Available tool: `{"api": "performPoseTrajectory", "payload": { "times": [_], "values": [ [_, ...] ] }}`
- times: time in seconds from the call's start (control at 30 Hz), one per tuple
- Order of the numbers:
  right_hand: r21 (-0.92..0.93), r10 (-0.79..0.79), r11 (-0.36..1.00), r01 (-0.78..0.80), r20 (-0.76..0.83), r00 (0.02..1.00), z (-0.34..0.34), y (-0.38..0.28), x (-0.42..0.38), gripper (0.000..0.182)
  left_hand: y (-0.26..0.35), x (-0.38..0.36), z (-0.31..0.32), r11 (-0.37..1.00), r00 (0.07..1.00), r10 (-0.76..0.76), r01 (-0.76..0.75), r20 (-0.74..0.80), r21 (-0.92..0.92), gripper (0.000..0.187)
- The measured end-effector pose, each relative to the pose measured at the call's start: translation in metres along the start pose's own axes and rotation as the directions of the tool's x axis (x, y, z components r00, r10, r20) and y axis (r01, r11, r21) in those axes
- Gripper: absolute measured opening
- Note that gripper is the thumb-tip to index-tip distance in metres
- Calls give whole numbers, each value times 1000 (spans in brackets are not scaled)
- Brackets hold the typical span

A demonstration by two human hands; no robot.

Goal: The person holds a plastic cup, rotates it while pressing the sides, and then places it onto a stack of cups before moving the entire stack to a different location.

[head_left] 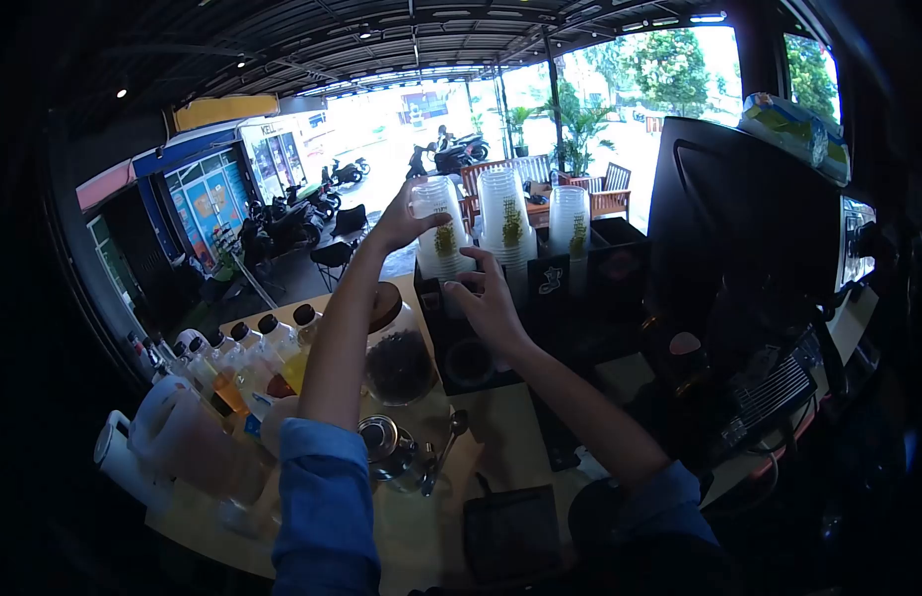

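A tall stack of clear plastic cups (pixel 443 252) with a yellow-green print stands at the left of a black holder (pixel 552 281). My left hand (pixel 403 217) is closed around the upper part of this stack, its thumb across the front. Lower down, my right hand (pixel 488 300) has its bent fingers and thumb against the same stack's rims. Its palm side is partly hidden. To the right are a second cup stack (pixel 505 214) and a shorter third stack (pixel 570 221), both untouched.
Left of the holder stands a dark-filled jar (pixel 398 363) with a brown lid. Several capped bottles (pixel 282 338) and a large pitcher (pixel 188 432) line the left side. A metal canister (pixel 386 442) and a spoon (pixel 446 452) lie nearer. A black machine (pixel 724 228) rises at right.
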State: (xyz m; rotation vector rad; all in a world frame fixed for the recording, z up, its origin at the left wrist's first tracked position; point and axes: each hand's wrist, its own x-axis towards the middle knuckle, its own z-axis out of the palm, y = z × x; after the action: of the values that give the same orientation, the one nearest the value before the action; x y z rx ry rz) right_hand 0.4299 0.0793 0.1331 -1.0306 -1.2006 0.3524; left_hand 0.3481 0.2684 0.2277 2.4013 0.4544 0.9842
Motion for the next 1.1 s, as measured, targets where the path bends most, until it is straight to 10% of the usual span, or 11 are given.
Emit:
{"api": "performPoseTrajectory", "payload": {
  "times": [0.23,0.3,0.37,0.5,0.57,0.73,0.83,0.9,1.1],
  "values": [
    [0,20,1000,-20,5,1000,7,-12,-12,50,17,-25,-8,1000,998,-17,17,57,10,107],
    [-50,-39,998,38,-21,999,12,-26,-16,47,24,-42,-20,881,989,101,-37,-111,471,102],
    [72,17,997,-16,-8,1000,22,-44,-22,40,66,-79,-38,925,987,163,-154,3,346,71],
    [285,-159,949,137,57,986,63,-76,-46,11,159,-194,-62,706,980,38,-164,194,689,36],
    [462,-230,878,126,176,957,89,-88,-72,18,180,-260,-78,738,995,-8,-59,96,672,33],
    [246,-191,968,54,576,795,154,-88,-166,15,151,-410,-123,918,957,111,5,-268,397,22],
    [132,-115,991,24,745,657,191,-82,-213,14,94,-500,-143,939,887,46,118,-460,323,30],
    [54,-24,998,-39,838,544,214,-65,-239,16,53,-553,-135,955,644,-126,284,-754,83,53],
    [-229,297,950,-213,876,380,257,-9,-285,40,-12,-615,-113,858,717,-450,512,-533,-36,98]
  ]
}}
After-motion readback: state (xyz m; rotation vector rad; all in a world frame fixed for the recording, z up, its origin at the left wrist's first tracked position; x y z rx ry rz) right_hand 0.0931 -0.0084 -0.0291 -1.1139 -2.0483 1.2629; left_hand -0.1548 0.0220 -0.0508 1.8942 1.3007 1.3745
